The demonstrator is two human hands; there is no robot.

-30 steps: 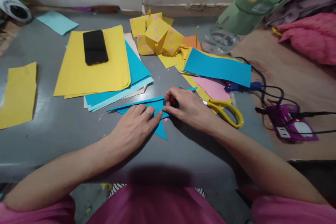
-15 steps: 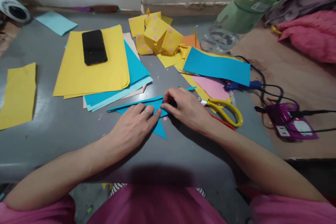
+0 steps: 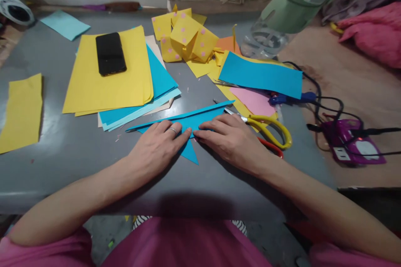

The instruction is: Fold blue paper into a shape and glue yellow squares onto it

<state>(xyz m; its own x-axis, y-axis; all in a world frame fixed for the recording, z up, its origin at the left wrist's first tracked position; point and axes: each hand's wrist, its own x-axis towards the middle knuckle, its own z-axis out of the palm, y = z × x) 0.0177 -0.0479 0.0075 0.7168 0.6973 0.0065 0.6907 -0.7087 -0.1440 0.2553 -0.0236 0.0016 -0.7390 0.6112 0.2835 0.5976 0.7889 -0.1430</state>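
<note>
A folded sheet of blue paper lies on the grey table, with a narrow folded strip along its far edge and a pointed corner towards me. My left hand rests flat on its left part, fingers stretched out and pressing down; a ring is on one finger. Pressed along the near edge of the paper at right is my right hand, fingers extended, thumb close to the left thumb. Both hands cover parts of the sheet. Just beyond the right hand lie scissors with yellow and red handles.
A black phone sits on stacked yellow paper at left. Dotted yellow paper shapes stand at the back. A curved blue strip and a green-topped bottle are at right, near cables and a purple device.
My right hand has gone from pinching the paper's fold to lying flatter along its near edge, shifting slightly towards me. The left hand stays on the paper.
</note>
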